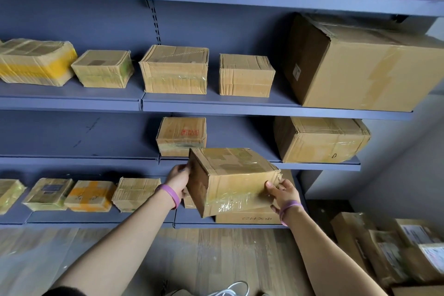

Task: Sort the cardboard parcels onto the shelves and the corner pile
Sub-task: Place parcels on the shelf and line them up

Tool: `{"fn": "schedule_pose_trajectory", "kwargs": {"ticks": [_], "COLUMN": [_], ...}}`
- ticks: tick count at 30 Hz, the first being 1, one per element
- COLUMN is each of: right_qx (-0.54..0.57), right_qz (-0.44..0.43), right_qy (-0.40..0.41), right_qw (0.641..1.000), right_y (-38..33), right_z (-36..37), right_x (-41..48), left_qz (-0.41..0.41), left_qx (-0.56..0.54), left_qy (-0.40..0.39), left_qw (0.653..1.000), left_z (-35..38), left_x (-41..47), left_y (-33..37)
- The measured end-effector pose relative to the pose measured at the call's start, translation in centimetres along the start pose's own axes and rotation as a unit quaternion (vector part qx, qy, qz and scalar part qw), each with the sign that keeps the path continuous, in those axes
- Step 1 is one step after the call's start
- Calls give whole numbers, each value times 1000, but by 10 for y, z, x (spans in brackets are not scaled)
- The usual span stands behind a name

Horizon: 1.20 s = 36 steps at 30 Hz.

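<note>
I hold a taped cardboard parcel [230, 179] in the air in front of the grey-blue shelving [72, 103]. My left hand [179, 176] grips its left side. My right hand [282, 191] grips its lower right corner, thumb on the front face. The parcel hangs tilted, level with the second shelf from the bottom [79, 160], in front of a small parcel with a red stamp [181, 136]. Part of the bottom shelf behind it is hidden.
Several parcels line the shelves, with a big box [360, 67] at the right and a medium one [319, 139] below it. A flat box [247, 217] lies on the bottom shelf under the held parcel. A pile of parcels [394, 247] fills the right corner on the wooden floor.
</note>
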State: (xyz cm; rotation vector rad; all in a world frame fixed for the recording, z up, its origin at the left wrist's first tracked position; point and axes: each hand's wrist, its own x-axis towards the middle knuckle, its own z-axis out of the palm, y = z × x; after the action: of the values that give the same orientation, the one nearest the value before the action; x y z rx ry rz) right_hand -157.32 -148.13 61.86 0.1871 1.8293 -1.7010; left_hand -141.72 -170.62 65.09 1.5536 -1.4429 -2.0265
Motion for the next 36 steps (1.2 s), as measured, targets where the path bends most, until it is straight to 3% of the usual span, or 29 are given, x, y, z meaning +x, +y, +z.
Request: {"fn": "schedule_pose_trajectory", "kwargs": {"ticks": [3,10,14,21,28,36], "right_qx": [10,-22,-56,-49,-37,-97], "right_qz": [-2,1,11,37,56,92], "right_qy": [-5,-58,-112,-89,-58,-71], "right_qw": [1000,998,992,994,996,989], "right_y": [-1,-1,-2,-10,-17,-14], "right_z": [2,2,2,9,15,13], "right_x": [-1,-6,-10,-10,-14,-8], "left_qz": [-62,-76,-28,31,75,135], "left_qx": [-10,59,64,60,129,148], "left_qy": [-49,-114,-108,-113,-101,-124], "left_qw": [997,989,992,991,984,972], "left_z": [1,-5,-9,-11,-14,-18], "left_x": [-3,-9,-12,-7,-8,-10], "left_y": [8,18,11,-8,-13,-11]}}
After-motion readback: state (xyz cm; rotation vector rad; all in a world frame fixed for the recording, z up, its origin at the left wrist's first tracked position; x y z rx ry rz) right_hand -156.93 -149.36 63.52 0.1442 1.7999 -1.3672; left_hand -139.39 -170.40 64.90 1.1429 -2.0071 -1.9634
